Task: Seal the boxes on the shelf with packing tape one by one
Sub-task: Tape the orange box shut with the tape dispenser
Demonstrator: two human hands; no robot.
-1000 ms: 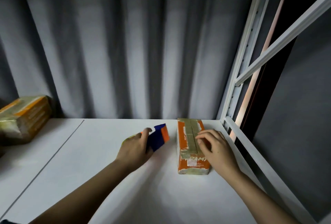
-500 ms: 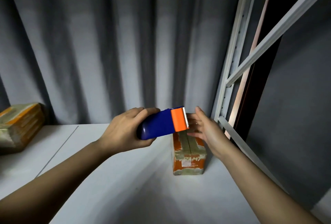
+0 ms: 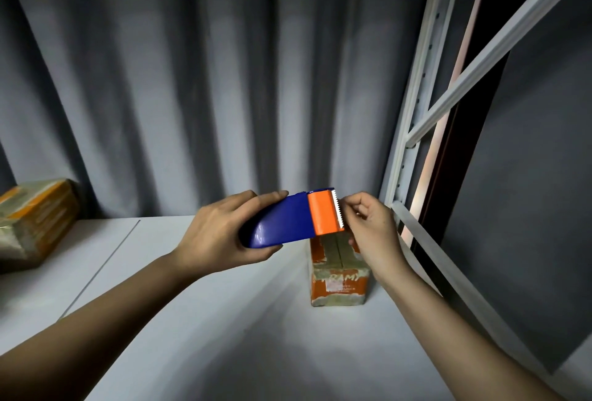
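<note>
My left hand point(image 3: 221, 234) grips a blue tape dispenser point(image 3: 285, 224) with an orange head and a toothed blade, held in the air above the shelf. My right hand point(image 3: 371, 227) has its fingers curled at the blade, pinching at the tape end, though the tape itself is too thin to make out. Below both hands, a small orange box point(image 3: 338, 279) with brownish tape over its top seam stands on the white shelf point(image 3: 198, 320), near its right end.
Another orange box point(image 3: 35, 221) wrapped in tape lies at the far left of the shelf. A grey curtain point(image 3: 192, 80) hangs behind. The white metal shelf frame point(image 3: 413, 131) with a diagonal brace rises at the right.
My left hand lifted the dispenser from the shelf to above the box. My right hand left the box top and its fingers closed at the dispenser's blade.
</note>
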